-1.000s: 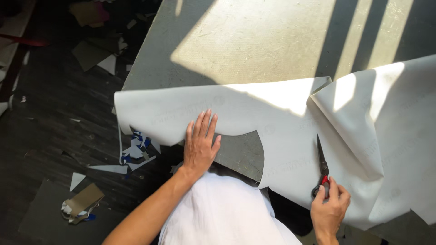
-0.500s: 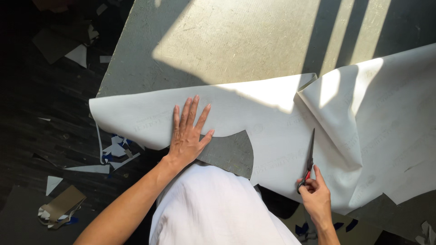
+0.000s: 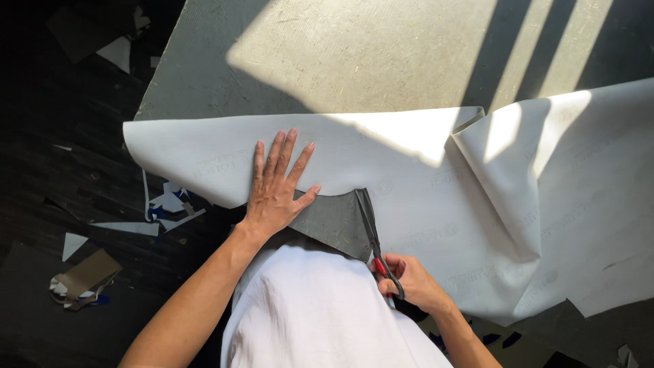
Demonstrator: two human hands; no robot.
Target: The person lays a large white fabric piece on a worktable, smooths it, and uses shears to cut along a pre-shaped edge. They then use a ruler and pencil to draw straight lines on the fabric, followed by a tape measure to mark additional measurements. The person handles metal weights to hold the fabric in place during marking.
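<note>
Head view, single frame. Left hand (image 3: pixel 276 191) lies flat at centre frame, fingers (image 3: pixel 286 153) spread wide and pressed on a large pale grey sheet (image 3: pixel 422 204) — it grips nothing, only pins the sheet down. Right hand (image 3: pixel 412 283), lower centre-right, has its fingers curled through the red handles of the scissors (image 3: pixel 371 235); the dark blades point up the frame and sit at the sheet's cut edge, close together as far as I can tell.

Progress, my reading: a curved notch is already out of the sheet's near edge, since the dark grey table (image 3: pixel 327 221) shows through between the left thumb and the blades. The blades stand at the right end of that notch. Everything to the right of them, toward the lower right of the frame, looks uncut, so I judge most of the cutting is left.

Materials: the sheet is smooth, matte and limp like thin vinyl or coated paper, with faint repeated printing. It is folded over on itself at right of centre, with a soft raised crease (image 3: pixel 504 177). The table surface is flat and slightly grainy, with hard-edged sun patches across the top of the frame.

Left of the frame: dark floor (image 3: pixel 54 170) carrying pale triangular offcuts (image 3: pixel 71 244), a thin curled strip (image 3: pixel 146 197) and a brown cardboard scrap (image 3: pixel 85 276). White garment (image 3: pixel 313 313) at bottom centre.
</note>
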